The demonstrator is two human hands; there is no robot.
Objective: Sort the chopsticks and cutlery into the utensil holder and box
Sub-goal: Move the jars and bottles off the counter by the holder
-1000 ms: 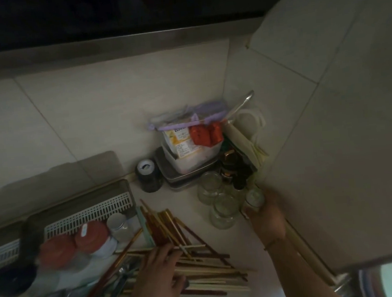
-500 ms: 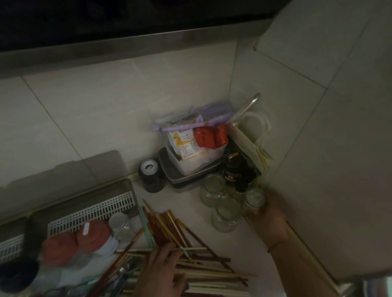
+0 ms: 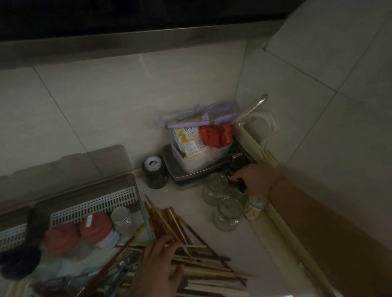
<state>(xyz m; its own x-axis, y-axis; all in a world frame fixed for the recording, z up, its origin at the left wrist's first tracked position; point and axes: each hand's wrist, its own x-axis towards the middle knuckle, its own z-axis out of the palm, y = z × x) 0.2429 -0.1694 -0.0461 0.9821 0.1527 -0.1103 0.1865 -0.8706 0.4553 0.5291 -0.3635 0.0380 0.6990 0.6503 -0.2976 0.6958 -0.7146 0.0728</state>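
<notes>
Dim kitchen counter (image 3: 252, 257), chopsticks (image 3: 195, 262) piled at bottom middle under left hand (image 3: 154, 280) with straight fingers, right hand (image 3: 257, 181) at middle right curled round small dark bottle (image 3: 241, 185).

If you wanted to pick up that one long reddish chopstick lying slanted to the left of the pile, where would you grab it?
Probably near its upper end, pinching across the thin shaft from above. The long reddish chopstick slants up to the right, and that end sticks out bare beside the left hand, while its lower end is buried in the cutlery heap. A grip there should lift it without dragging others.
</notes>
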